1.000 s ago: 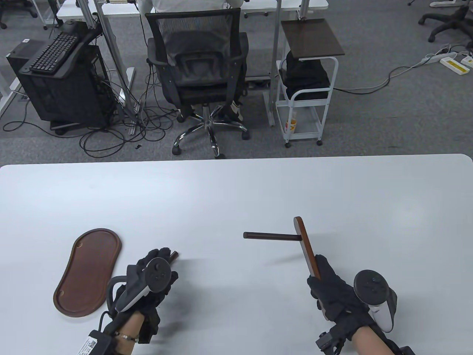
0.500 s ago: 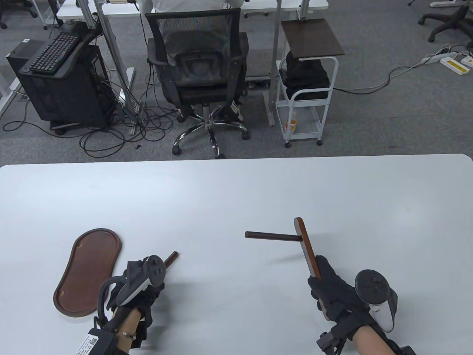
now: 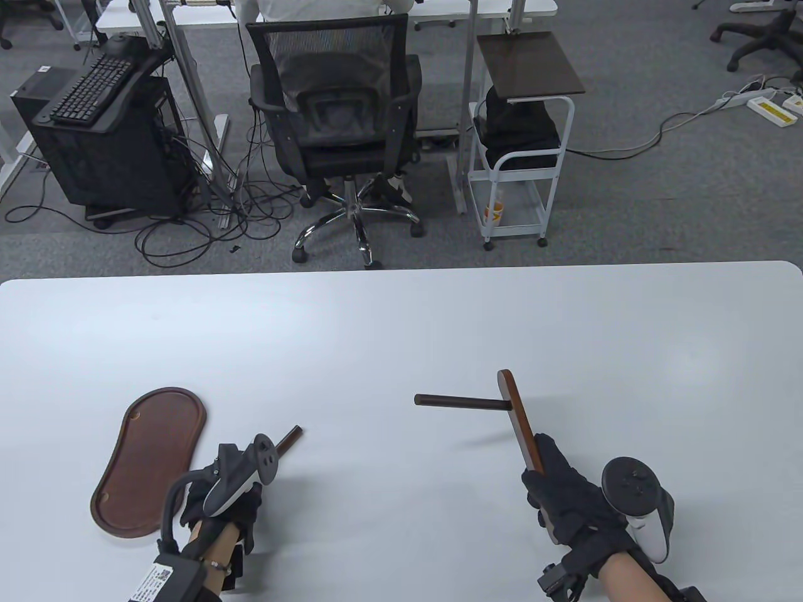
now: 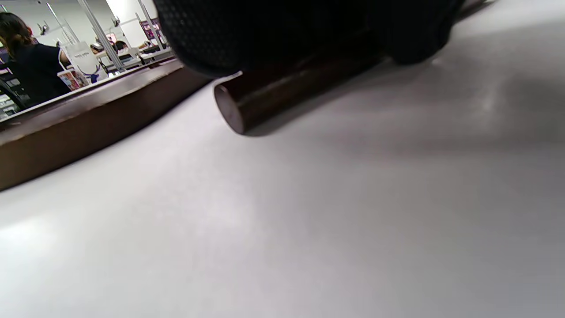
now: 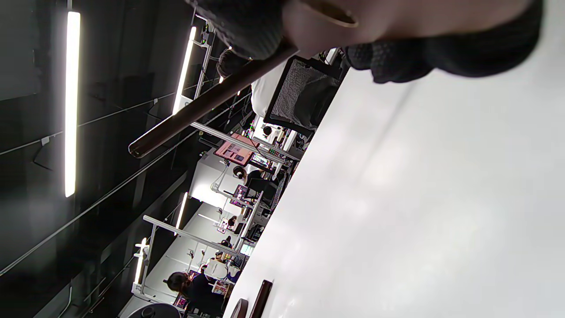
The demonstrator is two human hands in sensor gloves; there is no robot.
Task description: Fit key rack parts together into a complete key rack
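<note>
Dark brown flat wooden board with rounded end (image 3: pixel 518 421), held on edge, tilted, its far end up and away from the person. A dark round wooden peg (image 3: pixel 460 403) sticks out of the board's upper part, pointing to the left side, clear of the surface. In the right wrist view the same peg (image 5: pixel 201 106) runs out from under the gloved fingers.

Right hand (image 3: pixel 568 498) in black glove grips the board's near end, fingers wrapped around it; board bottom hidden in the palm. Tracker sits on the back of the hand.

Second loose dark wooden dowel (image 3: pixel 288 438) lies on the white surface (image 3: pixel 401 338), near the left front. Left hand (image 3: pixel 226 501) is over its near part; only the far tip shows in the table view. In the left wrist view the dowel (image 4: pixel 282 95) lies on the surface with its round end face toward the camera, gloved fingers (image 4: pixel 247 31) lying over it and touching. Cannot tell whether the fingers are actually closed around it or only resting on top.

Dark brown oblong wooden tray with raised rim (image 3: pixel 110 501) lies flat on the surface, just left of the left hand, apart from it. Its rim edge (image 4: pixel 75 128) shows in the left wrist view, beside the dowel, not touching.
</note>
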